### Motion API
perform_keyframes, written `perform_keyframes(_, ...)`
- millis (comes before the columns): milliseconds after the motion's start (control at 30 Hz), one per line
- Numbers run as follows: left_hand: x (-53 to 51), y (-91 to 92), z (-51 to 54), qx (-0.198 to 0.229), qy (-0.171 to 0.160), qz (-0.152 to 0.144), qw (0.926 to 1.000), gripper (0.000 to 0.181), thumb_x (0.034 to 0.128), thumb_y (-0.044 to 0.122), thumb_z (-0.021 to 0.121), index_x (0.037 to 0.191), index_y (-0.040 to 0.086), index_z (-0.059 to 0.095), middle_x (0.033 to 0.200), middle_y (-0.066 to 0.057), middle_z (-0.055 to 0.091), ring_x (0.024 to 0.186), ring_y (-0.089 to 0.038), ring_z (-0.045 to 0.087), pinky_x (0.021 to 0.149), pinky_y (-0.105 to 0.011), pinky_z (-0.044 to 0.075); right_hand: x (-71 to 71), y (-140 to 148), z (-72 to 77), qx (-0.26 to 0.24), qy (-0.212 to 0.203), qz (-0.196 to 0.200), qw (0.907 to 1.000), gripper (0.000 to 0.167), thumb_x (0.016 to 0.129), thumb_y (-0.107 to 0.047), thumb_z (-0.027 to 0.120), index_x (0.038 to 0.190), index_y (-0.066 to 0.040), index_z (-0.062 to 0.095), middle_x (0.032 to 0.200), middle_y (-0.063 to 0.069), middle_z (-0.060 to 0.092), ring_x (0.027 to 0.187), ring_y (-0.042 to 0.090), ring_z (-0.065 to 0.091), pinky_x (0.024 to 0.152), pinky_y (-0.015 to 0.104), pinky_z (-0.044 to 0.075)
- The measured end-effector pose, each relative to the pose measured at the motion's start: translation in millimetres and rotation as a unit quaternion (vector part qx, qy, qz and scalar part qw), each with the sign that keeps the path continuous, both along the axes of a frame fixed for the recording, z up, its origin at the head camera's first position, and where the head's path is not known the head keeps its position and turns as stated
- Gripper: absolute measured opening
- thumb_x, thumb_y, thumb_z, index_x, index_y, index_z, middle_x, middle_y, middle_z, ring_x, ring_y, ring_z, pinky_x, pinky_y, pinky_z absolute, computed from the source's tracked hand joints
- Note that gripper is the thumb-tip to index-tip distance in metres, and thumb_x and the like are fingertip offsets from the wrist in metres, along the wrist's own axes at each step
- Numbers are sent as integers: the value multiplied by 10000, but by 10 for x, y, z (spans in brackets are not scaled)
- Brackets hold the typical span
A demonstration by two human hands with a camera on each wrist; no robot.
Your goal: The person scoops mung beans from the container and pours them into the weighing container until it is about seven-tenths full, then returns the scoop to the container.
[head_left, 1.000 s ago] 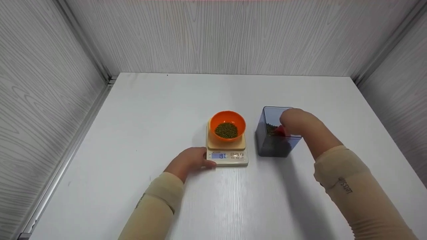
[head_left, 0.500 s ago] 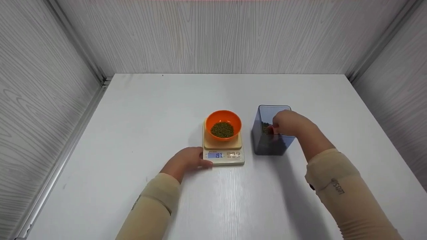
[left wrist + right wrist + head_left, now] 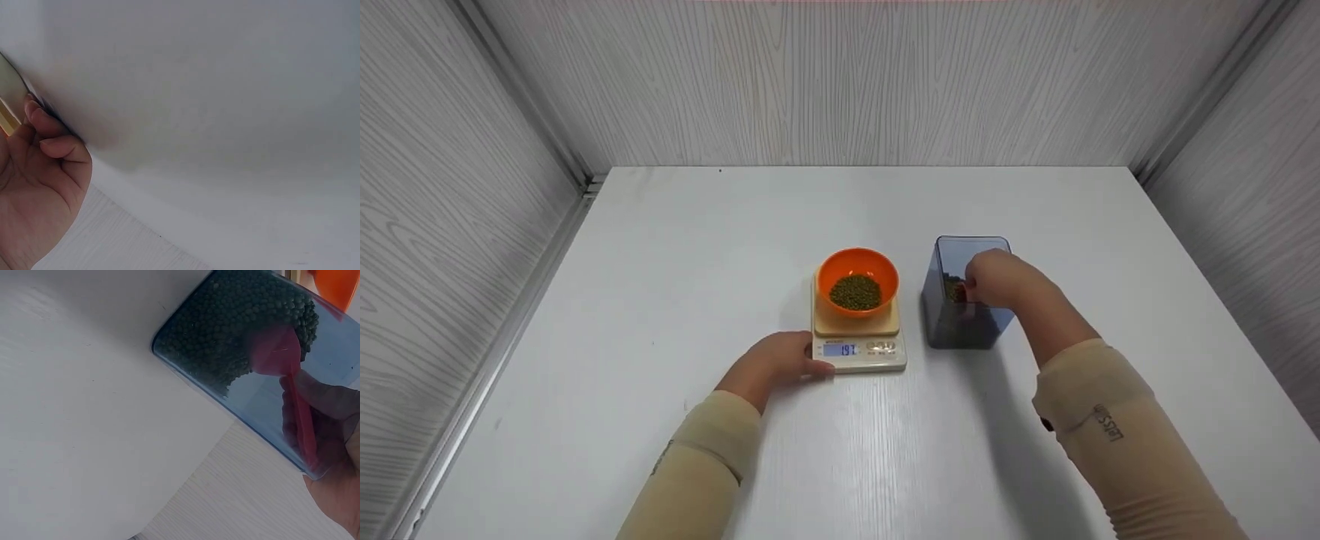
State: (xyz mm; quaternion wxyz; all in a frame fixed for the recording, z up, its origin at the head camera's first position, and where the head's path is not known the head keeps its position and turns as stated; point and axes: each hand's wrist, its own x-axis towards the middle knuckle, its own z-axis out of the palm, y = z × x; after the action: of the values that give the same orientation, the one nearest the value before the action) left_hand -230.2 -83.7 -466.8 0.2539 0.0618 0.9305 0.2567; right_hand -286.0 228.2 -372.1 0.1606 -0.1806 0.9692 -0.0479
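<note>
In the head view a kitchen scale (image 3: 859,352) with a lit display lies mid-table. On its platform stands an orange bowl (image 3: 877,262) with green beans (image 3: 855,292) in it. My left hand (image 3: 784,356) holds the scale's left front corner, thumb along the front edge; curled fingers (image 3: 48,124) show in the left wrist view. To the right stands a tall, clear bluish container (image 3: 952,326), part filled with green beans (image 3: 225,320). Inside it my right hand (image 3: 997,281) grips a red scoop (image 3: 304,419) by the handle, its head against the beans.
The white table (image 3: 705,240) runs back to a grey wood-grain panel (image 3: 847,82). Similar panels close off the left (image 3: 442,225) and right sides. A gap of bare table separates the scale from the container.
The view has shifted slightly, so everything sits further left. My right hand has moved a little left inside the container, and the scoop shows less. My left hand stays at the scale.
</note>
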Motion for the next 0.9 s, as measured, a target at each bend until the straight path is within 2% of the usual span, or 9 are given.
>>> perform_keyframes(233,20,-2,22,52,-56,56,10000,426,742,480,698,1066,219,604,1118,10,588,1065,-211,499,1015,-428,319,3,-48,31,370,-3,154,9992,77,852,-69,581,829,-14,630,716,67,550,675,215,469,645,367,437)
perform_keyframes(467,22,12,-1,0,-113,66,9999,459,741,490,695,1105,226,600,1143,16,582,1082,-209,491,1030,-421,306,1,13,15,-26,-264,68,9996,82,865,-70,575,840,-21,636,734,65,567,688,210,495,638,358,448)
perform_keyframes(700,1,-5,-25,2,-111,-23,9999,402,739,491,697,1032,232,601,1075,27,597,1046,-198,503,1007,-404,330,1,87,48,-287,188,561,9978,60,826,-51,613,810,-13,655,709,51,586,657,195,502,640,370,468)
perform_keyframes(900,-19,-18,-50,65,-146,66,9999,436,732,511,694,1061,242,601,1122,34,588,1091,-201,494,1023,-420,311,-12,165,103,-557,131,522,9970,69,832,-78,635,828,-26,680,726,40,615,664,180,520,639,358,474)
